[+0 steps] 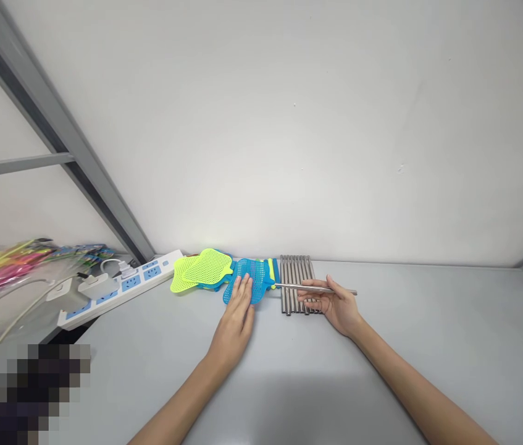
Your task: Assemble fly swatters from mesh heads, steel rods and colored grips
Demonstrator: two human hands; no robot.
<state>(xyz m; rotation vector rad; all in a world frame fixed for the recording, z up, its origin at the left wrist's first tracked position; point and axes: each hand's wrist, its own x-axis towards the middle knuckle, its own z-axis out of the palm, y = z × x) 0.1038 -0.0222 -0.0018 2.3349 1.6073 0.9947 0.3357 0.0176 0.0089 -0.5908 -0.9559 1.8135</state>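
Observation:
My left hand (238,315) lies with its fingers stretched out flat on the mesh of a blue fly swatter head (256,275). Between the thumb and fingers of my right hand (341,308) is a thin metal rod (302,287), roughly level. The rod's left end meets the neck of the blue swatter head; whether it sits inside the neck I cannot tell. Behind and below that hand, a row of several metal rods (291,272) lies side by side, partly covered by the fingers. Left of my left hand, yellow-green swatter heads (205,269) overlap blue ones.
A white power strip (163,264) with plugs and cables runs along the left table edge. Clear plastic bags with colourful contents (20,266) lie beyond it. The grey table (404,321) meets a pale wall (335,154) at the back, and a grey metal frame (80,148) rises at left.

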